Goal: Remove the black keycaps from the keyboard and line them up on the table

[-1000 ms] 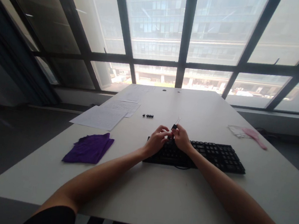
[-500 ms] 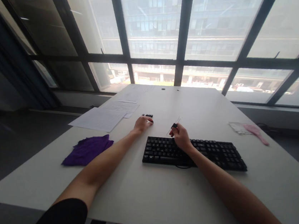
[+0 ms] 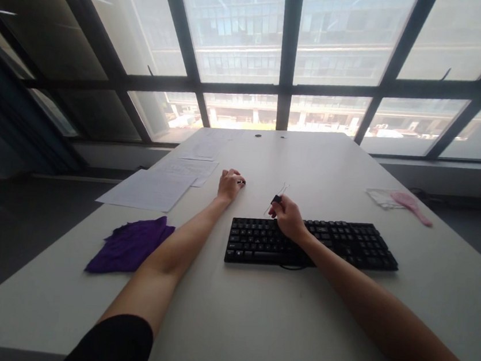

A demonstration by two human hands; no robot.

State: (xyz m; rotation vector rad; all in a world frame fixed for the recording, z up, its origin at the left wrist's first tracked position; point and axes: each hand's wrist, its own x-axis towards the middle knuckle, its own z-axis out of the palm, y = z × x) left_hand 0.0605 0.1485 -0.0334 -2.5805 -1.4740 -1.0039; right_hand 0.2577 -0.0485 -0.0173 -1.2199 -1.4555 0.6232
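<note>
My left hand [image 3: 230, 185] rests on the white table with its fingers bent over a small black keycap [image 3: 241, 182], pinched near the fingertips. The hand hides whatever else lies under it. In my right hand [image 3: 289, 216] is a wire keycap puller [image 3: 276, 199], its black grip between thumb and fingers and thin metal wires sticking out at both ends. That hand is just over the back edge of a black keyboard [image 3: 350, 245], covering part of its keys.
A crumpled purple cloth [image 3: 131, 243] lies beside my left forearm. Paper sheets [image 3: 148, 189] are spread along the left side of the table [image 3: 225, 318]. At the right lie a pink brush-like object [image 3: 411, 206] and a clear plastic bag [image 3: 380, 198]. Large windows stand beyond.
My left hand has turned and shifted slightly over the small keycaps, which showed behind it before and are now mostly covered. My right hand keeps the puller near the same spot. The view has shifted slightly.
</note>
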